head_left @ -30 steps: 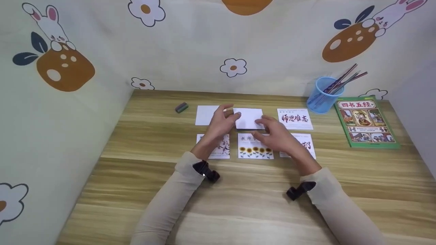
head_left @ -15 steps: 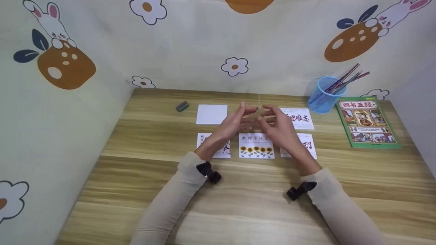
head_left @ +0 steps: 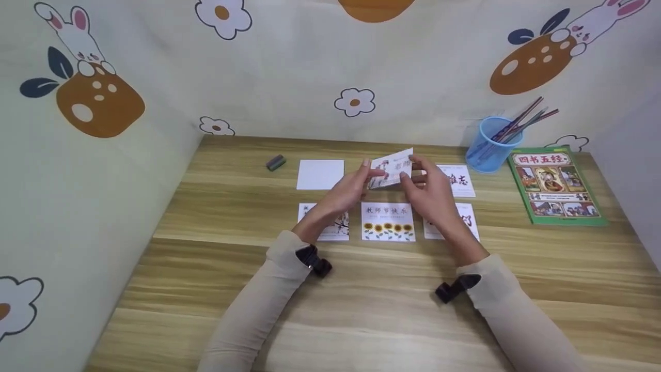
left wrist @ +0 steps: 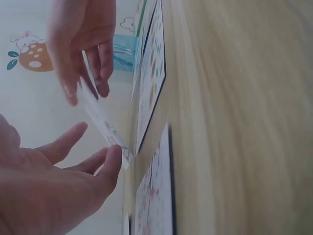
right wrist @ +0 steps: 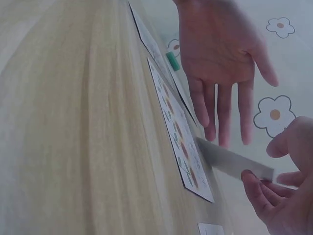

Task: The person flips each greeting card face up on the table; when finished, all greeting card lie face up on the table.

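A small printed card (head_left: 391, 169) with pink flowers and dark characters is held up tilted above the table, face towards me. My right hand (head_left: 433, 192) pinches its right end between thumb and fingers. My left hand (head_left: 345, 195) is at the card's left end, its fingers straight and a fingertip against the face. In the right wrist view the card's plain back (right wrist: 234, 160) shows, with the left palm (right wrist: 217, 54) spread beyond it. Below lies a sunflower card (head_left: 388, 222). A blossom-branch card (head_left: 340, 230), partly under my left arm, and a blank white card (head_left: 320, 174) lie at left.
Two cards with red calligraphy, the upper card (head_left: 459, 181) and the lower card (head_left: 469, 219), lie partly behind my right hand and arm. Further right stand a blue pencil cup (head_left: 490, 150) and a green-edged book (head_left: 557, 186). A dark eraser-like block (head_left: 276, 163) sits at back left.
The card lay blank side up between my hands a second ago. It was lifted, passed edge-on, and now its printed side shows, held by my right hand.
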A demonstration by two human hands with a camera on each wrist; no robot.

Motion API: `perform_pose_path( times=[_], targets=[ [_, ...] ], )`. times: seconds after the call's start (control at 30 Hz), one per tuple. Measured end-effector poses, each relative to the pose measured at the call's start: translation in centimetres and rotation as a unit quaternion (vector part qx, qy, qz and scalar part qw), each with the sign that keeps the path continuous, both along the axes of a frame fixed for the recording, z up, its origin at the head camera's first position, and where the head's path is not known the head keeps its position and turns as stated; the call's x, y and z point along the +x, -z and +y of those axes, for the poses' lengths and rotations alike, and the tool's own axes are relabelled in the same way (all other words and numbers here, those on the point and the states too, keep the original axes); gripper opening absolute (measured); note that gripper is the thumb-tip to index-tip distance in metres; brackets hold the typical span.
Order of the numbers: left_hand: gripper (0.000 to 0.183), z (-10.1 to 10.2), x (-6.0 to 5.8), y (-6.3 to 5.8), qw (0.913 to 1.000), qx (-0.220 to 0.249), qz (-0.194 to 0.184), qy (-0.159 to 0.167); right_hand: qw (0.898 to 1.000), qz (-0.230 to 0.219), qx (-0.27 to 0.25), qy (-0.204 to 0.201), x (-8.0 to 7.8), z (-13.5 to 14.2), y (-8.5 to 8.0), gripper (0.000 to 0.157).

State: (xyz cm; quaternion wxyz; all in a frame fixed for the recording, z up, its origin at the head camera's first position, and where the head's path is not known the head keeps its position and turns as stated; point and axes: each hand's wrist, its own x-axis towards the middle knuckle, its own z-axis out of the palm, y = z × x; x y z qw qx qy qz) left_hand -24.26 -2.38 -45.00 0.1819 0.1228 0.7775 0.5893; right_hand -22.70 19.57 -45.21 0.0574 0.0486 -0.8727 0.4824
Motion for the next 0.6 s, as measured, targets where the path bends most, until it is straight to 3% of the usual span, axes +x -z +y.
perform_pose_path(
  times=[0.17, 0.37, 0.6],
  targets=[
    [0.070, -0.8, 0.0, -0.1, 0.9995, -0.023, 0.008, -0.019, 0.997, -0.029, 0.065, -0.020, -0.2, 0.2, 0.4, 0.044],
    [0.067, -1.0, -0.1, 0.0, 0.9995, -0.024, 0.011, -0.019, 0.991, -0.015, 0.114, -0.068, -0.2, 0.4, 0.9, 0.045],
    [0.063, -1.0, -0.1, -0.2, 0.9994, -0.027, 0.001, -0.021, 0.983, -0.020, 0.164, -0.085, -0.1, 0.3, 1.2, 0.049]
  ],
)
